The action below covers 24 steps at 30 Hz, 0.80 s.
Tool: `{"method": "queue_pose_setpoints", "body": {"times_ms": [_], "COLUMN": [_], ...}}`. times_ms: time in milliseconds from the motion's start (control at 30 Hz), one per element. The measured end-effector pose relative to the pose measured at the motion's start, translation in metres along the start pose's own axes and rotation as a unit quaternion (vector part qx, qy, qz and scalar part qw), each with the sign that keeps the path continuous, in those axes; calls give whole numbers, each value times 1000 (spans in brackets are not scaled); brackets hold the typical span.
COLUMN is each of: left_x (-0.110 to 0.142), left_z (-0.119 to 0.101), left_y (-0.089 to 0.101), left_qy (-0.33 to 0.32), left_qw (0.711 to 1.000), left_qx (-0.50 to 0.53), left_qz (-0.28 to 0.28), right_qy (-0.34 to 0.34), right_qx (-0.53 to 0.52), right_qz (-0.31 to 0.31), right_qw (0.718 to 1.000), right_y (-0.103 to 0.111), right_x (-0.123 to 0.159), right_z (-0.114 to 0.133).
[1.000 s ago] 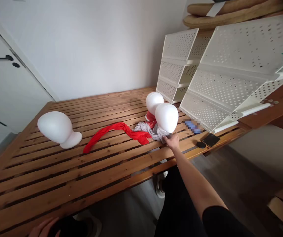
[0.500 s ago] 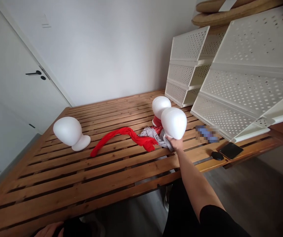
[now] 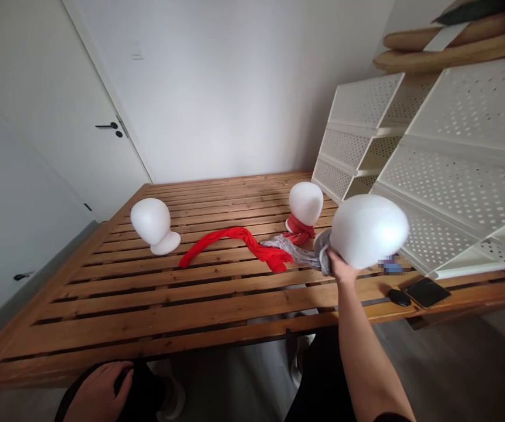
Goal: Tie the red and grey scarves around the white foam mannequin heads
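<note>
My right hand [image 3: 339, 271] grips the neck of a white foam mannequin head [image 3: 369, 230] and holds it lifted and tilted above the slatted wooden platform [image 3: 146, 305]. A grey scarf [image 3: 300, 253] is wrapped round its neck and trails down to the slats. A second foam head [image 3: 305, 203] stands behind with a red scarf [image 3: 239, 242] round its neck, the scarf's tail stretching left. A third foam head [image 3: 153, 223] lies tipped at the far left. My left hand [image 3: 99, 394] rests low at the bottom edge on my dark-clad knee, fingers curled.
White perforated shelf units [image 3: 437, 170] lean at the right. A black phone [image 3: 427, 291] and a small black oval object [image 3: 399, 297] lie near the platform's right front corner. A white door [image 3: 80, 129] stands at the left.
My right hand has lifted the near foam head off the slats and moved it right and toward me, pulling the grey scarf along. My left hand has come further into view.
</note>
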<state>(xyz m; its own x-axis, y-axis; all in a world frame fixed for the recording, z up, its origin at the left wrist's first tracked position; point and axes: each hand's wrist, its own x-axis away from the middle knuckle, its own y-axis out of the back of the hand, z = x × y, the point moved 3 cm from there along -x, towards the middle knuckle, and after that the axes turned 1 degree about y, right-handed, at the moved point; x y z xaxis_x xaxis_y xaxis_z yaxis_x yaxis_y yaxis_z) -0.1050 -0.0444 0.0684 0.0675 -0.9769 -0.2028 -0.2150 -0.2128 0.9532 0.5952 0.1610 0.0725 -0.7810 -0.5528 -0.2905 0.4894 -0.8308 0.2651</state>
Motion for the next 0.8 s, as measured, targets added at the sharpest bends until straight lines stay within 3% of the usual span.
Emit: {"method": "queue_pose_setpoints", "body": {"times_ms": [133, 200, 300, 400, 500, 600, 700, 800], "left_x": [0, 0, 3, 6, 7, 6, -1, -17], "left_z": [2, 2, -2, -8, -15, -22, -45, -93], "left_y": [-3, -3, 0, 3, 3, 4, 2, -7], "left_qy": [16, 20, 22, 19, 17, 21, 4, -46], "left_qw": [1000, 999, 998, 995, 994, 993, 989, 974], "left_qx": [-3, -5, -10, -22, -26, -26, 36, 183], "left_qz": [11, 28, 63, 91, 101, 110, 143, 126], "right_qy": [44, 90, 162, 144, 38, -50, -40, -18], "right_qx": [-26, -32, -95, -179, -109, -11, -30, -81], "right_qz": [18, 30, 2, 42, 137, 235, 299, 321], "right_qw": [999, 995, 982, 972, 984, 971, 953, 943], "right_y": [51, 76, 113, 129, 109, 60, 3, -43], "right_x": [32, 60, 105, 139, 168, 204, 247, 287], "right_z": [49, 80, 125, 149, 146, 125, 103, 84]}}
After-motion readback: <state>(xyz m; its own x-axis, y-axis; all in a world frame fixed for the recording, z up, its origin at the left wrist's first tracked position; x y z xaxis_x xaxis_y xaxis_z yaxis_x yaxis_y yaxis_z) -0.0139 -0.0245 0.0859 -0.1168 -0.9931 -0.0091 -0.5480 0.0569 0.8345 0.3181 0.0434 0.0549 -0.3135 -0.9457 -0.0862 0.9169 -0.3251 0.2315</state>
